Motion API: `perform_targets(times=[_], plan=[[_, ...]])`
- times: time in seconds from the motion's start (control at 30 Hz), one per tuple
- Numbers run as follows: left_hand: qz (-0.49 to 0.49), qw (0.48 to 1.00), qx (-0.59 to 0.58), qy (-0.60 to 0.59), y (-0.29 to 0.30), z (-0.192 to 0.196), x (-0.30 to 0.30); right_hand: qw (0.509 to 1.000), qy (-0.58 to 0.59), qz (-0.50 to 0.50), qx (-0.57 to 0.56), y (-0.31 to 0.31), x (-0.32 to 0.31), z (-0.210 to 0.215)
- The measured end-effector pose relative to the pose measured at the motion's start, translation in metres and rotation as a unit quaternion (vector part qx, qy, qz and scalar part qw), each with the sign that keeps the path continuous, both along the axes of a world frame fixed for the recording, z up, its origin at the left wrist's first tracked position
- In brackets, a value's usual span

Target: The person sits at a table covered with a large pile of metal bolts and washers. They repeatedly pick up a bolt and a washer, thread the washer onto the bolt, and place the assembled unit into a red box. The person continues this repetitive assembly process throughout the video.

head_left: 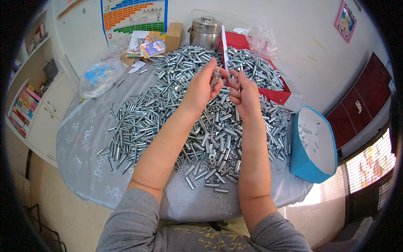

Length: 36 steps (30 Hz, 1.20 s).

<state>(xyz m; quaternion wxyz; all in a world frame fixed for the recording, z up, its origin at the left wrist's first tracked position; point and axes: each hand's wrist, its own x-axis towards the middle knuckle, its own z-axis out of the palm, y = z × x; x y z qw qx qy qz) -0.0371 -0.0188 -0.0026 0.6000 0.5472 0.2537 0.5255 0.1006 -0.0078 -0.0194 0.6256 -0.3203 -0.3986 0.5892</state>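
Both my arms reach over a heap of silvery bolts and metal sleeves (145, 113) on the table. My left hand (202, 86) is closed around a small metal bolt (216, 74), its thumb pointing up and its fingers curled. Close beside it, my right hand (243, 93) has its fingers bent together at the thumb. A sliver of metal seems to show between them, but what it is stays too small to make out. The two hands nearly meet at the fingertips, above the heap and in front of a red box (277, 95) holding more bolts.
Loose sleeves and washers (216, 191) lie toward the near edge of the grey tablecloth (88, 168). At the right stands a blue box (312, 168) with washers inside. Behind are a steel pot (205, 35), booklets (152, 48) and plastic bags (103, 77).
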Motion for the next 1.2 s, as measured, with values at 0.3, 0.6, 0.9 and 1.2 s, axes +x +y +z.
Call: perform_targets(times=[0.3, 0.6, 0.9, 1.2], plan=[[-0.013, 1.0, 0.024, -0.003, -0.001, 0.0, 0.001, 0.997, 0.065, 0.011, -0.031, 0.01, 0.002, -0.012], [-0.009, 1.0, 0.016, 0.013, 0.0, -0.002, 0.002, 0.991, 0.063, 0.107, -0.052, 0.012, 0.015, -0.021], [-0.02, 0.999, 0.027, -0.004, 0.003, -0.003, 0.0, 0.997, -0.016, 0.037, -0.069, 0.008, 0.013, -0.015], [-0.01, 1.0, 0.024, -0.004, 0.003, -0.003, 0.002, 0.954, -0.271, -0.112, -0.069, 0.021, 0.022, -0.026]])
